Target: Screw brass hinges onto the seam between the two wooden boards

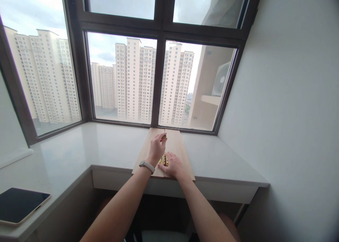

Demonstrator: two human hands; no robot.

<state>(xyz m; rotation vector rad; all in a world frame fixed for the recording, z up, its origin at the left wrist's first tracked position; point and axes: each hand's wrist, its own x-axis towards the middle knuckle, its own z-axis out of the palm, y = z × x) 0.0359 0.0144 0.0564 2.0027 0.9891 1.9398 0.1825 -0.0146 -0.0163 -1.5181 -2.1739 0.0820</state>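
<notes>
My left hand (156, 148), with a pale-banded watch (147, 166) on the wrist, is raised over the wooden board (182, 157). Its thumb and fingertips pinch a small dark and yellow piece (164, 137), too small to make out its kind. Lower on the board lies a yellow and black patterned object (164, 160). My right hand (174, 165) curves round the right side of that object, thumb at its near edge and fingers along its far side. The right hand covers part of it, so its kind is unclear.
The board rests on a white windowsill counter (113, 143), reaching from its front edge to the window frame (156, 76). A dark-screened tablet (22, 205) lies on the counter at the lower left. A white wall (286, 93) rises on the right.
</notes>
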